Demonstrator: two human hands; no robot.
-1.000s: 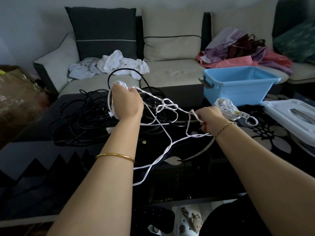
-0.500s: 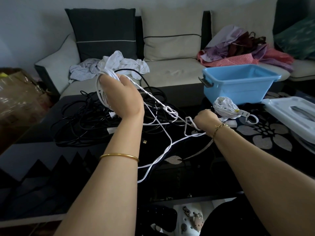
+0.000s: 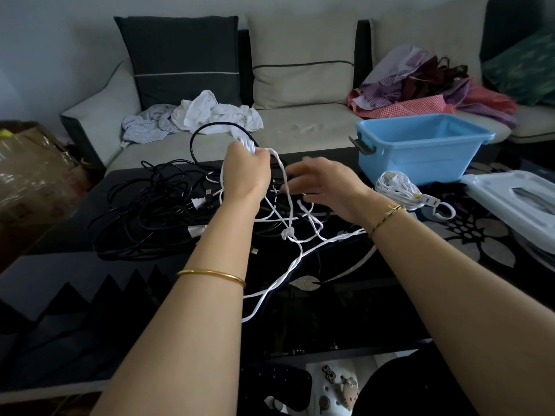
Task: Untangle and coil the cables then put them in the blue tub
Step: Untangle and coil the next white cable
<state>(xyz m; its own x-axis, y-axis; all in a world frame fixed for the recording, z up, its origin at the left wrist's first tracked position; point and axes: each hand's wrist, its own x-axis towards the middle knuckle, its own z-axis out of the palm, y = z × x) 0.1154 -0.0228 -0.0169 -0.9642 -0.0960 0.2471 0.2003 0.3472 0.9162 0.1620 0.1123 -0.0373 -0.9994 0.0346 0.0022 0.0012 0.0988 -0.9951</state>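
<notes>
A person's left hand (image 3: 247, 172), raised well left of the blue tub (image 3: 420, 159), gripped a bunch of white cable (image 3: 245, 144) loops, fingers curled tight round the bundle. The right hand (image 3: 326, 187), nearer the tub but apart from it, hovered w/ fingers (image 3: 295, 171) spread & mostly straight. They were blurred, so whether a strand touched them could not be told.

Loose strands of the same cable hung from the left hand and met in a small knot (image 3: 286, 234) left of & nearer the camera than the tub. From there they trailed on across the dark glass tabletop (image 3: 90, 280) toward the person.

The tub stood upright on the tabletop's far side, a dark handle (image 3: 362, 145) on its left end. A coiled white cord (image 3: 395, 186) w/ a flat hooked end lay just beside the tub's near left corner. A heap of tangled black cables (image 3: 150, 211) sprawled far left of the tub, one loop arching up behind the left hand.

Right of the tub lay a white plastic lid (image 3: 510, 193). Behind the tub ran a pale sofa (image 3: 300, 127), w/ red & purple clothes (image 3: 420, 88) piled directly behind it & crumpled white cloth (image 3: 216, 112) well to its left. A gold bangle (image 3: 210, 276) circled the left forearm & a thin bracelet (image 3: 387, 217) the right wrist.
</notes>
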